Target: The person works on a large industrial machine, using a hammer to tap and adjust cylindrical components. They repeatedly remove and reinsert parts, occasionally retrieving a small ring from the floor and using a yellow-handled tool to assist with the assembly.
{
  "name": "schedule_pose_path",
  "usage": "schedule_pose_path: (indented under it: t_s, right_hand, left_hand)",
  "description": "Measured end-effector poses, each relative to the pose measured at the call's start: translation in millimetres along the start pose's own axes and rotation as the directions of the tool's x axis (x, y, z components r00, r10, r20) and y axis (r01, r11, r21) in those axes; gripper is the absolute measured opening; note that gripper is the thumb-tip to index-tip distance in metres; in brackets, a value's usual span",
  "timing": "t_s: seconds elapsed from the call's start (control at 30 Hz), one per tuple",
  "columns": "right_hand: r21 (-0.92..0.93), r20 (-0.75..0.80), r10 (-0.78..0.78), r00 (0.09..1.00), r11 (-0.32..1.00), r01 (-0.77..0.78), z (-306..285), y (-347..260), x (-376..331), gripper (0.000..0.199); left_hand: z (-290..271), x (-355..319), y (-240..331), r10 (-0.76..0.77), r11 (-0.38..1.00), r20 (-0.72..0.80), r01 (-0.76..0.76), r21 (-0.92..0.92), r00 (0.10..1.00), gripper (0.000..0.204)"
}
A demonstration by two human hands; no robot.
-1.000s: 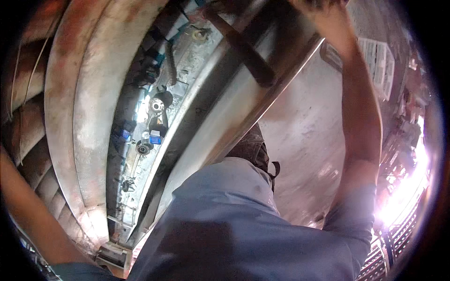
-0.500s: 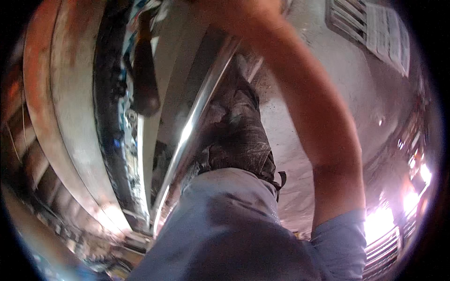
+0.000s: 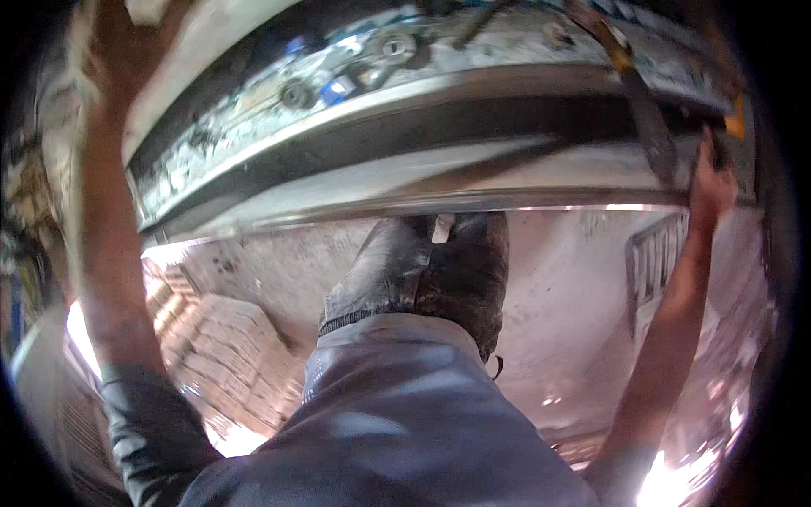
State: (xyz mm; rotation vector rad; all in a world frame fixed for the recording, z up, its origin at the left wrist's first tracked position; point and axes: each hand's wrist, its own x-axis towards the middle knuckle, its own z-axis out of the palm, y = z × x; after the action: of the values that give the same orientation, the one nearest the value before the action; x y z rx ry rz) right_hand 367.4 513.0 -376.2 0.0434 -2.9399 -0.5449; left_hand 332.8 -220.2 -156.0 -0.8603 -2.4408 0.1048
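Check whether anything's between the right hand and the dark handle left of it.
Nothing visible: the right hand is just right of the dark handle, and only the bench front shows in the gap. Blur makes depth hard to judge.

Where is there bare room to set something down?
Pale ledge strip between the dark channel and shiny front edge, left of the dark handle; also floor between the trousers and slatted panel. Crowded: back shelf, with round metal parts and a blue box.
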Motion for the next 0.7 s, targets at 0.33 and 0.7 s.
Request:
schedule_pose_path:
  t_s: [0.33, 0.7]
  right_hand:
    - [0.156, 0.061, 0.085, 0.995, 0.983, -0.093, 17, 35, 109, 0.062]
    - [0.24, -0.364, 0.041, 0.93, 0.97, 0.051, 42, -212, -87, 0.054]
  left_hand:
    - [-179, -657, 322, -0.57, -0.753, 0.186, 0.599, 0.273, -0.801, 0.06]
    - [-180, -746, 827, -0.006, -0.716, 0.578, 0.407, 0.567, -0.816, 0.065]
